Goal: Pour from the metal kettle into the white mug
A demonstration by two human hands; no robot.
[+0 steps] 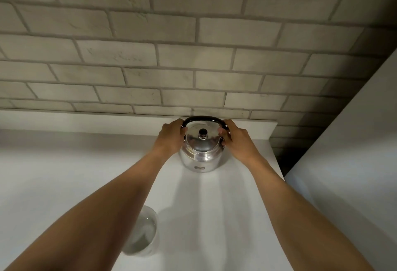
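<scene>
The round, shiny metal kettle is standing upright on the pale grey desk, close to the low raised ledge that is running along the foot of the grey-white brick wall. Its domed lid is sitting in place, with a small dark knob showing at the top, and its black arched handle is standing up over the lid on the wall side. A small label is showing low on the side of the kettle facing the camera.

Both bare arms are reaching forward to the kettle. The left hand is wrapping the left end of the black handle where it meets the body, its grip curled narrowly around that end and against the kettle's shoulder. The right hand is doing the same at the right end, its grip closed around the handle's base with the fingers pressing beside the lid.

The white mug is standing on the desk well on the near side of the kettle and to its left, partly hidden by the left forearm. Its mouth is facing up, and clear liquid is lying inside it.

To the right of the kettle, a plain pale panel is rising past the edge of the desk, with a dark gap between them.
</scene>
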